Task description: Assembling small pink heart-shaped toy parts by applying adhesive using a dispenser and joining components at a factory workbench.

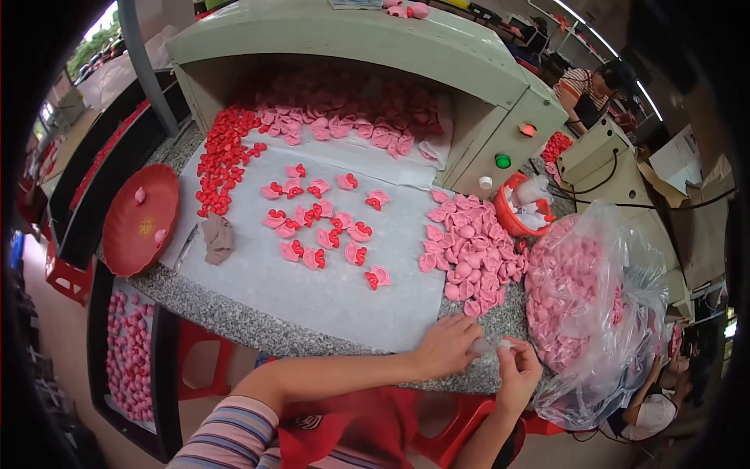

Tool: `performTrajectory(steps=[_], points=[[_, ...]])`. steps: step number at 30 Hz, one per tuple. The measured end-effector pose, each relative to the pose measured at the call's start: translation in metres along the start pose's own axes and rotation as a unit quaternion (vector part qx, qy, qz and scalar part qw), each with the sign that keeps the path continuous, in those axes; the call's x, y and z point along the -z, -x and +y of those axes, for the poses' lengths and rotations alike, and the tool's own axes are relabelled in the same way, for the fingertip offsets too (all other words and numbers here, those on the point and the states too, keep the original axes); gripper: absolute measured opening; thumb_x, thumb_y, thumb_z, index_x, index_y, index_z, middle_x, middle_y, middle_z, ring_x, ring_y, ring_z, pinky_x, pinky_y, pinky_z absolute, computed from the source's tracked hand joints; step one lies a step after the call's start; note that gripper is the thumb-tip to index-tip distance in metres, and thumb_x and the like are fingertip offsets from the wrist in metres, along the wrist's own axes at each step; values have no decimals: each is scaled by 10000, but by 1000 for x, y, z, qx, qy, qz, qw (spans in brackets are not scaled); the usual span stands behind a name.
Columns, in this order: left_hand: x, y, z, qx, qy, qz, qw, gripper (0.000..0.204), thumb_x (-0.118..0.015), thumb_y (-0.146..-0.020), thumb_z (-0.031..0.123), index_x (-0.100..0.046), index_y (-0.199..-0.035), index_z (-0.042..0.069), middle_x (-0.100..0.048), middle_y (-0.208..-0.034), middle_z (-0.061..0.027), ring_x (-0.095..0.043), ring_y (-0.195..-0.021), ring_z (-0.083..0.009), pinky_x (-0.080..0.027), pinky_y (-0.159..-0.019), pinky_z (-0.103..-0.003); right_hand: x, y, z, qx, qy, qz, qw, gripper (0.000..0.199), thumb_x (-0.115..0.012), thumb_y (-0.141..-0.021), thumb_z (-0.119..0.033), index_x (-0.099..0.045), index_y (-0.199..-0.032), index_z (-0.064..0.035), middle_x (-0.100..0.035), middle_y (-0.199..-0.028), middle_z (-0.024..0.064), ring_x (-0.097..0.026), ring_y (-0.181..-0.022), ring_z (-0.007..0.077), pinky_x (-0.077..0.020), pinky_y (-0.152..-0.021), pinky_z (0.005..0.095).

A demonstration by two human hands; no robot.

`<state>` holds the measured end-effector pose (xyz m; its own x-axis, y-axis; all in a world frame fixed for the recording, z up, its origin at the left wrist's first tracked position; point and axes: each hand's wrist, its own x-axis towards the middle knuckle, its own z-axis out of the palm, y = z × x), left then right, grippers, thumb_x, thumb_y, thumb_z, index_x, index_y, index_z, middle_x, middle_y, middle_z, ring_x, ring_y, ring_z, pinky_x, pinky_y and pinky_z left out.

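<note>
Close to the table's front edge, right of the middle, my left hand and my right hand face each other with a small gap between. The fingers of both are bent and drawn together. Something small and whitish shows at the fingertips of each, too small to name. Just beyond them lies a heap of pink soft-looking moulded pieces. Left of it, on a pale sheet, several pink pieces with red bow-shaped parts are spread out. A pile of small red parts sits at the sheet's far left.
A pale green oven-like machine spans the back, pink pieces in its opening. At right are a clear bag of pink pieces and an orange basket. A red dish, grey cloth and black trays lie left.
</note>
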<state>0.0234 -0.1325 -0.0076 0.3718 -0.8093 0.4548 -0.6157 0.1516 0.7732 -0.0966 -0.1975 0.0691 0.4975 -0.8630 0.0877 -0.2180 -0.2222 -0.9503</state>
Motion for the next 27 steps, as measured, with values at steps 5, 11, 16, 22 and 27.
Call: performTrajectory(steps=[5, 11, 16, 22, 27], points=[[45, 8, 18, 30, -76, -41, 996, 718, -774, -621, 220, -445, -1232, 39, -504, -1063, -161, -493, -993, -331, -421, -845, -401, -5, 14, -8, -185, -475, -116, 852, 215, -551, -902, -214, -543, -941, -3, -371, -700, -30, -333, -543, 63, -268, -457, 197], [208, 63, 4, 126, -316, 215, 915, 384, -627, -770, 20, -541, -1144, 24, -507, -1079, -168, -509, -1001, -332, -417, -861, -388, -20, 36, -32, -223, -637, -245, 696, 312, -492, -933, -281, -559, -1049, 1, -382, -763, -4, -347, -566, 80, -314, -485, 206], [314, 161, -67, 204, -521, 253, 789, 311, -612, -798, 57, -576, -1106, 28, -541, -1024, -150, -518, -962, -333, -424, -815, -401, -66, 38, -52, -298, -671, -339, 588, 302, -519, -920, -303, -575, -990, -14, -390, -741, -8, -350, -563, 71, -320, -486, 201], [328, 175, -75, 254, -416, 292, 823, 121, -650, -770, 53, -573, -815, -29, -566, -936, -119, -553, -865, -290, -437, -757, -349, -119, 44, -58, -358, -673, -370, 531, 299, -488, -935, -314, -568, -974, -29, -396, -738, -20, -340, -553, 68, -310, -482, 190], [308, 158, -11, 140, -180, 381, 896, 61, -592, -800, -36, -538, -828, -29, -560, -1051, -125, -543, -955, -197, -410, -857, -298, -179, 60, -58, -415, -588, -392, 574, 233, -489, -939, -285, -552, -897, -64, -388, -711, -29, -328, -545, 67, -291, -475, 198]])
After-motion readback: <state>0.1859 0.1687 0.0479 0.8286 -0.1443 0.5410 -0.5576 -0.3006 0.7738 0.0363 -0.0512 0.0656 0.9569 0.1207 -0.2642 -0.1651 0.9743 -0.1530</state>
